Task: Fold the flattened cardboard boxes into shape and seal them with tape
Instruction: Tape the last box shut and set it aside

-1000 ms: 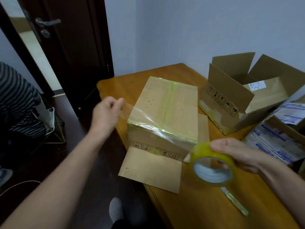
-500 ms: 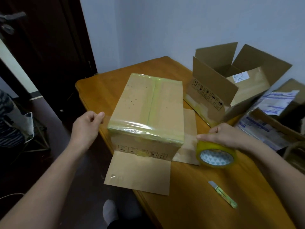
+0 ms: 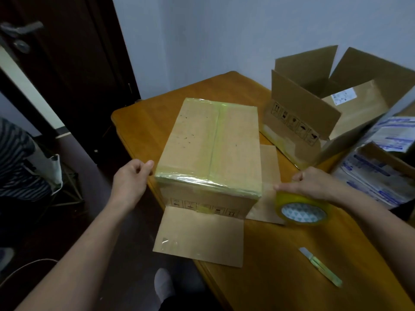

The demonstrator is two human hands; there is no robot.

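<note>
A closed cardboard box [image 3: 208, 142] stands on the wooden table [image 3: 280, 265], its lower flaps spread flat toward me and to the right. Yellowish tape runs along its top seam and across its near top edge. My left hand [image 3: 131, 180] pinches the free end of the clear tape at the box's left near corner. My right hand [image 3: 314, 182] grips the yellow tape roll [image 3: 302, 208] just right of the box, low over the table. The tape strip stretches between both hands along the near edge.
An open cardboard box [image 3: 314, 122] stands at the back right beside printed boxes [image 3: 377, 173]. A small green utility knife [image 3: 321, 267] lies on the table near me. A dark door [image 3: 67, 63] and a person in a striped top [image 3: 15, 162] are at the left.
Both hands came down and in: the stretched tape now lies on the box's near top edge. My left hand reached the box corner; the roll dropped beside the box.
</note>
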